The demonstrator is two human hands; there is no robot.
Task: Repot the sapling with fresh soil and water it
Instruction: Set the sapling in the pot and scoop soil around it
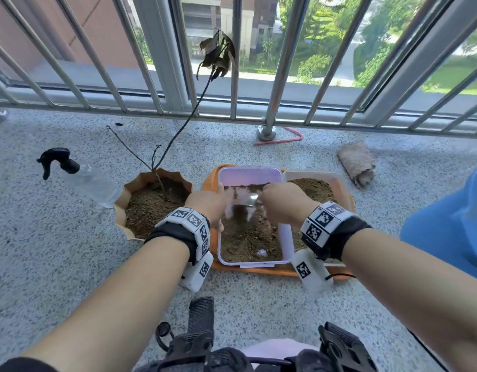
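Observation:
A thin sapling (178, 132) with withered brown leaves stands in a scalloped brown pot (124, 208) of soil at the left. On an orange tray (258, 269) sits a clear lilac-tinted box (285, 237) of soil, tipped up at its far end. My left hand (207, 204) grips the box's left wall. My right hand (283, 201) holds a metal spoon (250, 200) inside the box over the soil. A second clear box (317, 189) of soil lies to the right on the tray. A spray bottle (84, 178) with a black trigger lies on its side left of the pot.
A metal railing (274, 84) runs across the far edge of the speckled stone floor (57, 251). A rolled beige cloth (358, 163) and a pink bent straw (283, 139) lie at the back right. Blue fabric (454, 221) is at the right edge.

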